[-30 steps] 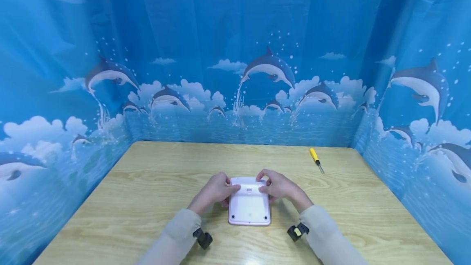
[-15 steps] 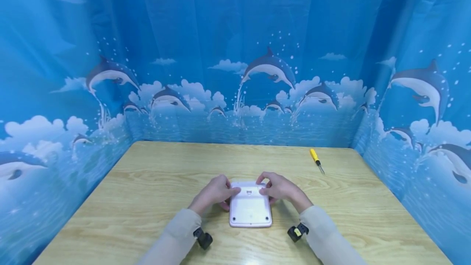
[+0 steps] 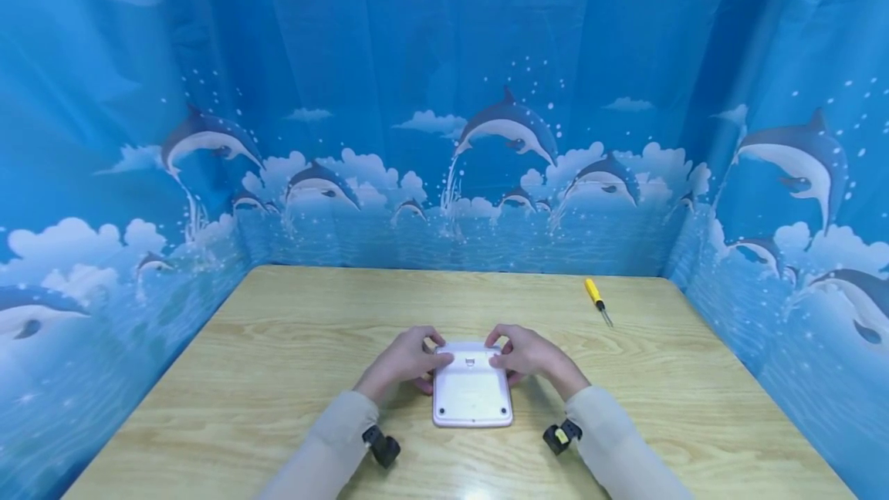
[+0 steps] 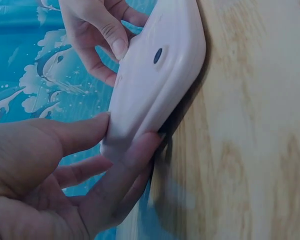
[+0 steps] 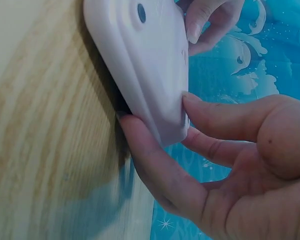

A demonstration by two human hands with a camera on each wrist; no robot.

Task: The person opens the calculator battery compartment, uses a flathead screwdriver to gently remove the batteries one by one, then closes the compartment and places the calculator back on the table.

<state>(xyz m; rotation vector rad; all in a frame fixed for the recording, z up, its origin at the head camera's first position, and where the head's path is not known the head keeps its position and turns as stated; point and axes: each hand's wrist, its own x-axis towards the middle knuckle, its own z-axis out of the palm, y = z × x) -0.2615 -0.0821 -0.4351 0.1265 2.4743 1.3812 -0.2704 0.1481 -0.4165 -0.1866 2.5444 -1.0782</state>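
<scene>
A pale pink-white calculator lies back side up near the front middle of the table, with a small latch at its far part and dark round feet at its near corners. My left hand grips the far left corner, thumb on the back face and other fingers round the edge. At the far right corner, my right hand holds it the same way. Both wrist views show the calculator's side with a dark shadow gap beneath. Its key side is hidden.
A screwdriver with a yellow handle lies at the back right of the wooden table. Blue dolphin-print curtains enclose the table at the back and both sides.
The calculator's far edge has come slightly lower and nearer to me. My left index finger now arches over the far left corner. The screwdriver has not moved.
</scene>
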